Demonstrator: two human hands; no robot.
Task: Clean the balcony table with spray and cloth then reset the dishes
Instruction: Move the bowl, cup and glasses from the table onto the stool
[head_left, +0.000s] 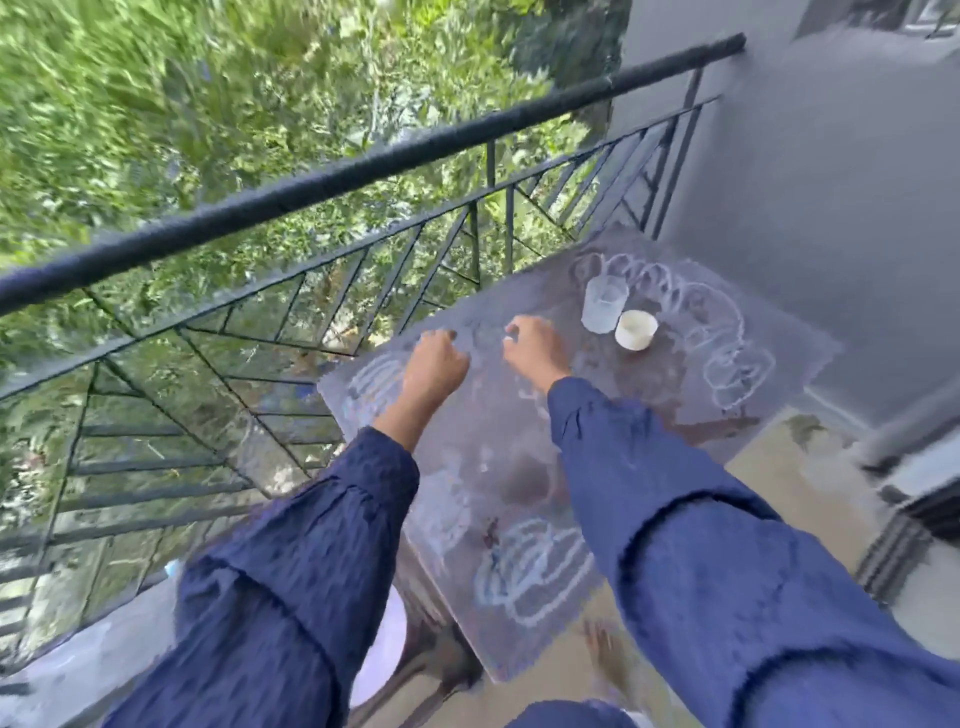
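table (493, 457): long axis near-to-far, toward wall (831, 208)
glass (602, 304), white cup (636, 330): upright, side by side
left hand (436, 364), right hand (535, 349): curled; grip unclear

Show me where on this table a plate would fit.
Free: the right side of the table between the white cup and the wall, and its near corner between the two sleeves. Crowded: the far side, where glass and cup stand close together, with the left hand and right hand just beside them.

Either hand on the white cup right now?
No: the white cup stands on the table beside the glass, with the left hand and right hand both apart from it.
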